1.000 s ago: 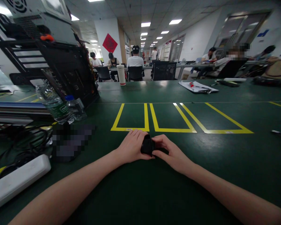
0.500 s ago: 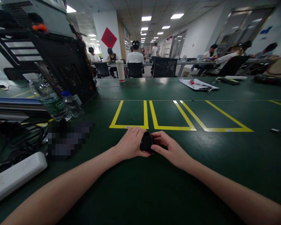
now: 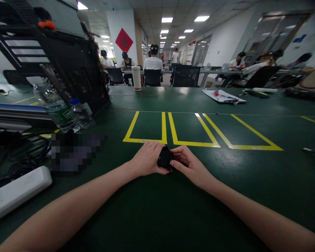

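A small black rounded object (image 3: 165, 158) is between my hands, low over or on the green table (image 3: 157, 217); its exact kind I cannot make out. My left hand (image 3: 148, 158) wraps round its left side, fingers over the top and thumb below. On the other side my right hand (image 3: 190, 165) grips its right edge with thumb and bent fingers. The fingers hide part of the object. Just beyond the hands, yellow tape (image 3: 147, 141) marks out several box shapes on the table.
To the left are a white power strip (image 3: 21, 192), black cables (image 3: 18, 157), plastic bottles (image 3: 81, 113) and a black computer case (image 3: 76, 70). Further back stand a white cup (image 3: 136, 78) and a clipboard (image 3: 223, 97). A pen-like rod (image 3: 312, 152) lies at right. People sit beyond.
The camera view has shifted very slightly. Both hands keep almost the same hold on the black object.
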Demonstrator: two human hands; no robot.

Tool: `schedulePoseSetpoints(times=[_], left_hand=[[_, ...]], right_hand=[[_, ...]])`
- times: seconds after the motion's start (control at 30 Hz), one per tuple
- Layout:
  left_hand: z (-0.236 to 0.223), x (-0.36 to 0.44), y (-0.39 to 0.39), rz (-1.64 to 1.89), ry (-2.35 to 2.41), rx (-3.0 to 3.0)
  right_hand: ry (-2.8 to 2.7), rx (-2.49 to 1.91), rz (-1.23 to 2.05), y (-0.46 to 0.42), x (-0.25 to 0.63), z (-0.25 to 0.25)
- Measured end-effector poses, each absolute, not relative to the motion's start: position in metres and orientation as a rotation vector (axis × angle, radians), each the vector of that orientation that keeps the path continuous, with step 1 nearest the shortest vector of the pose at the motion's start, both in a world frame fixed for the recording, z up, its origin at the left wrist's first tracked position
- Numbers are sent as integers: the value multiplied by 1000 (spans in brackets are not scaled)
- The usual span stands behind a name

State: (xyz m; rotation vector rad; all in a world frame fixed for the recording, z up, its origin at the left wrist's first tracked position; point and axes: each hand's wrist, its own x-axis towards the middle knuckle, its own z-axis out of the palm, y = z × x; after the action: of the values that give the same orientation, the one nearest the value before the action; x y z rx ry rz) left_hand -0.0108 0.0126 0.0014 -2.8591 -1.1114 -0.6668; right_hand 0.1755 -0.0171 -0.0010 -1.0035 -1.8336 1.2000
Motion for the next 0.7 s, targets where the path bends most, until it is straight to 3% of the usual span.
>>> schedulePoseSetpoints(times=[0.3, 0.7], left_hand=[[4, -11, 13, -634, -1139, -2883], [3, -11, 14, -679, -1170, -2920]], right_hand=[[-1951, -922, 1066, -18, 177, -2], [-1821, -1043, 1296, -15, 175, 3]])
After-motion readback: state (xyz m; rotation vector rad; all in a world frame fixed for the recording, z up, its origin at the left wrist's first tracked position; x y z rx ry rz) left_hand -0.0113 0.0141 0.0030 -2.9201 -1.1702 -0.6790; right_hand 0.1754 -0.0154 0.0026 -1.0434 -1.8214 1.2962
